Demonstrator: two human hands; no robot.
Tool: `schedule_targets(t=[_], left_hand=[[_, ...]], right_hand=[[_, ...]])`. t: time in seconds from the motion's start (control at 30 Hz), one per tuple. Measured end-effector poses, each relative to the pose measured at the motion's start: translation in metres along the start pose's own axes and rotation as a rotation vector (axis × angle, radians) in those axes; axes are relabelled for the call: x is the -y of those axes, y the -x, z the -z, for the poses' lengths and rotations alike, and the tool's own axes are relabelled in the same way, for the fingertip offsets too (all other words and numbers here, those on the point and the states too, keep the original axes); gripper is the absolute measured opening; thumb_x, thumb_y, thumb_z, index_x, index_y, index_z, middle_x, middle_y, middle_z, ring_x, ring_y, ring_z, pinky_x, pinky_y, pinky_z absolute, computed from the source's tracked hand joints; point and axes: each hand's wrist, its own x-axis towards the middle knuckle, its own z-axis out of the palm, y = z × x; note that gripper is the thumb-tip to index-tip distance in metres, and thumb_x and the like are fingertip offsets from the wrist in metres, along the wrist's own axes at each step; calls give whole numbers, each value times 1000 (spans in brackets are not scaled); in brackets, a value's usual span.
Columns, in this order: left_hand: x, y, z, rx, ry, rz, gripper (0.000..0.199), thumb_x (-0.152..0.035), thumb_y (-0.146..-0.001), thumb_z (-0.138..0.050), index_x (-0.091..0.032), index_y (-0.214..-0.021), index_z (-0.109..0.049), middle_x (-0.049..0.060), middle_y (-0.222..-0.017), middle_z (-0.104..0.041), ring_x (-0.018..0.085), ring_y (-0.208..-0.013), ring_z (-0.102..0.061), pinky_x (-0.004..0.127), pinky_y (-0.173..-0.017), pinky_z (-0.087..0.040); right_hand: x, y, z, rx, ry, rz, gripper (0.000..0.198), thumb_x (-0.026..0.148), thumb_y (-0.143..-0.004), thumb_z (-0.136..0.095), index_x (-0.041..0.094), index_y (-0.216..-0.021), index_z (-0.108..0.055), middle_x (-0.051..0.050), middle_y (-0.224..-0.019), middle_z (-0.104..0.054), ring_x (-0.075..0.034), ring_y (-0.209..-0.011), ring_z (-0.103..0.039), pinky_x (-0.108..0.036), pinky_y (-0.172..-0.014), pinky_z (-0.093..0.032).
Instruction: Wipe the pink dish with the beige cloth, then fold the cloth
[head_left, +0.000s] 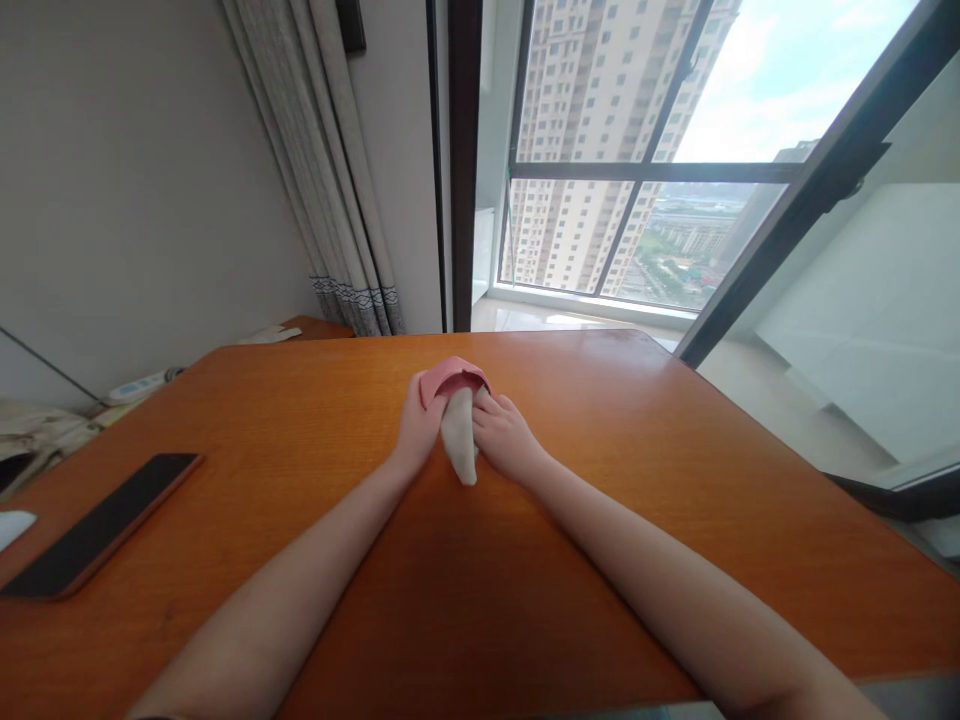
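A pink bowl-like piece (452,372) is held tilted above the wooden table (300,400), its hollow side turned toward me. My left hand (420,428) is closed around its left side. From the hollow a whitish cloth (458,438) hangs down, ending in a point. My right hand (505,434) is at the right side, its fingers curled on the cloth at the opening. Part of the cloth inside the pink piece is hidden, and so are some of the right fingertips.
A dark phone-like slab (105,525) lies on the table at the left, with a white object (13,527) cut off at the frame edge. Beyond the left edge are fabric (37,432) and a white power strip (139,386). Behind the table stand a grey curtain (322,180) and glass doors.
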Motion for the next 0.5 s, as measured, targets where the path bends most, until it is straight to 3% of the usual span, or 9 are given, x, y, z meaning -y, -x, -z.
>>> schedule_targets(t=[0.13,0.3,0.4,0.5], left_hand=[[-6,-7,5,99,-82,-26,23,-24,-74,-53,-18,-96,-52,3,-94,-58,18,-89,-55,35,-84,-44],[4,14,-15,3,173,63,50,-34,-73,-62,-21,-115,-39,4,-100,-56,17,-90,-57,32,-83,-46],[12,21,-23,-31,252,162,37,-37,-74,-60,-21,-103,-42,2,-95,-54,16,-86,-56,31,-79,-47],[15,12,-16,-45,116,175,18,-33,-77,-54,-21,-87,-45,0,-83,-51,16,-80,-53,32,-78,-45]], right_hand=[[-3,-1,3,6,37,-55,15,18,-90,-48,17,-95,-62,-8,-98,-64,-22,-97,-48,-33,-67,-35],[-5,0,-5,43,29,-93,16,14,-88,-49,18,-88,-65,-7,-93,-64,-22,-95,-49,-32,-68,-38],[-3,0,-6,34,3,-99,15,15,-88,-51,18,-89,-65,-6,-93,-63,-22,-95,-49,-32,-69,-40],[-2,-1,-4,38,-40,-55,14,16,-88,-52,17,-93,-65,-7,-98,-63,-21,-97,-48,-31,-72,-41]])
